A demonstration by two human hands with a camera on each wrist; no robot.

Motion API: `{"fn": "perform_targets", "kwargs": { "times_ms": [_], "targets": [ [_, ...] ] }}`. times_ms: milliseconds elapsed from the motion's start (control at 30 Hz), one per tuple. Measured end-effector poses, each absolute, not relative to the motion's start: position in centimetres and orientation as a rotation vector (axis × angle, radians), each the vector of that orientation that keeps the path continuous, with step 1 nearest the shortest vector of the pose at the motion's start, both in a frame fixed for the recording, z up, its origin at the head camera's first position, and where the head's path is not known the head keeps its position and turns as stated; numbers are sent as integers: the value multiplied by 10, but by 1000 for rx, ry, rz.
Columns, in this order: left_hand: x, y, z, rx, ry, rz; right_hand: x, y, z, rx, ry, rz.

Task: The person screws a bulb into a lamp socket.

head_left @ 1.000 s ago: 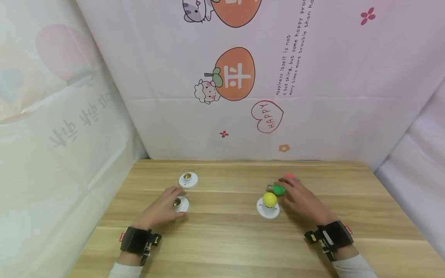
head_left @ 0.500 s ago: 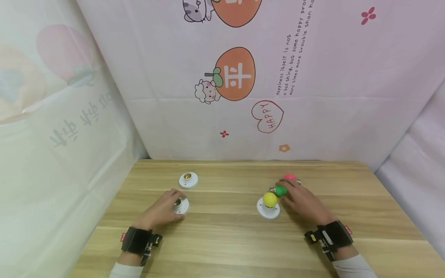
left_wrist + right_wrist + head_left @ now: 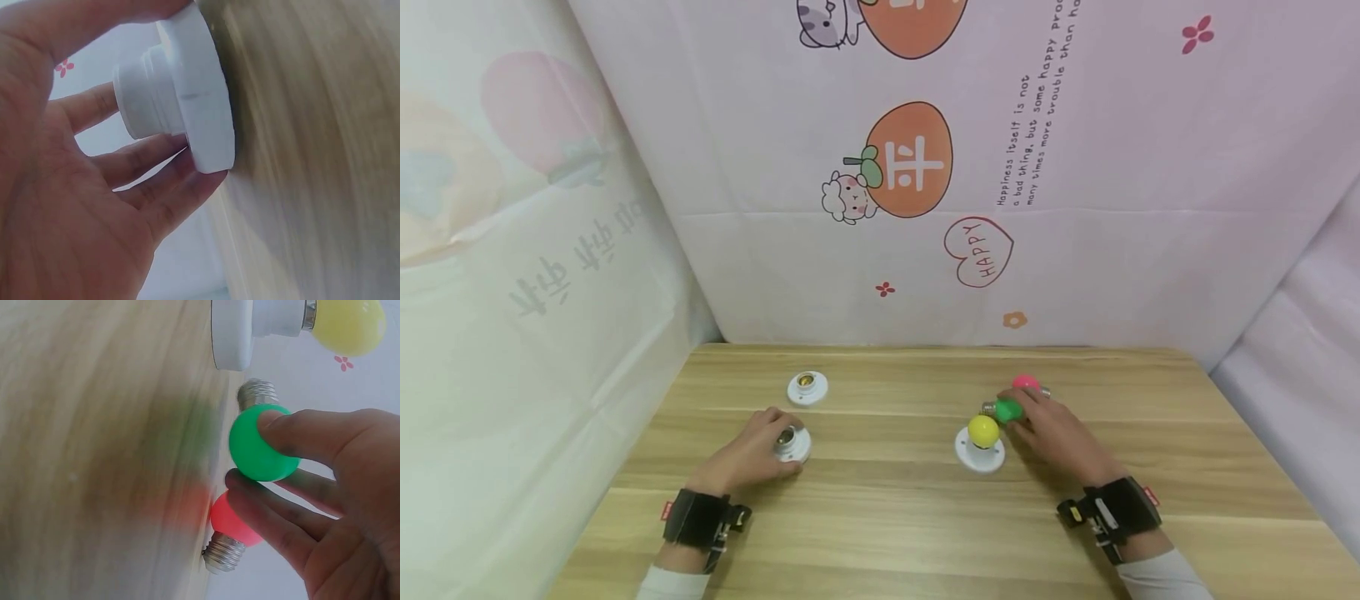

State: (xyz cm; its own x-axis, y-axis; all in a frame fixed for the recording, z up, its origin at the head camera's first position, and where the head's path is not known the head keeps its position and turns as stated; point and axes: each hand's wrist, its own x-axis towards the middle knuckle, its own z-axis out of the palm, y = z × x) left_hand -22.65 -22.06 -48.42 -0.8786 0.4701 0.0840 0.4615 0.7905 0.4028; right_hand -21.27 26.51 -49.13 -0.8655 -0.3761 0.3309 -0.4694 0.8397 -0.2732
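My left hand (image 3: 748, 454) grips the round white base of a lamp holder (image 3: 799, 450), thumb on one edge and fingers on the opposite edge in the left wrist view. That holder's socket is bare, with brass showing inside. Over on the right, my right hand (image 3: 1054, 433) pinches a green light bulb (image 3: 253, 450) between thumb and fingers, its metal screw cap pointing left in the head view. Just behind it lies a pink light bulb (image 3: 236, 522), close to my fingertips and partly hidden by the hand. A yellow bulb (image 3: 983, 432) stands upright in another white lamp holder (image 3: 979, 461).
A third white lamp holder (image 3: 808, 390) with a bare brass socket sits farther back on the left. Everything rests on a wood-grain table (image 3: 880, 517). Printed white cloth (image 3: 775, 275) hangs behind the table and along both sides.
My left fingers and thumb have drawn in onto the lamp holder's base. The green bulb has shifted slightly right in my right hand, and more of the pink bulb shows.
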Motion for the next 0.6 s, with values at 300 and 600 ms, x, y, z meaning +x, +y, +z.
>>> {"fn": "perform_targets", "kwargs": {
  "times_ms": [300,600],
  "targets": [
    [-227,-213,-480,771,2935,722,-218,264,-488,676,-2683,550],
    [-232,-196,-472,813,2959,745,-218,255,-479,749,-2566,629]
  ]
}}
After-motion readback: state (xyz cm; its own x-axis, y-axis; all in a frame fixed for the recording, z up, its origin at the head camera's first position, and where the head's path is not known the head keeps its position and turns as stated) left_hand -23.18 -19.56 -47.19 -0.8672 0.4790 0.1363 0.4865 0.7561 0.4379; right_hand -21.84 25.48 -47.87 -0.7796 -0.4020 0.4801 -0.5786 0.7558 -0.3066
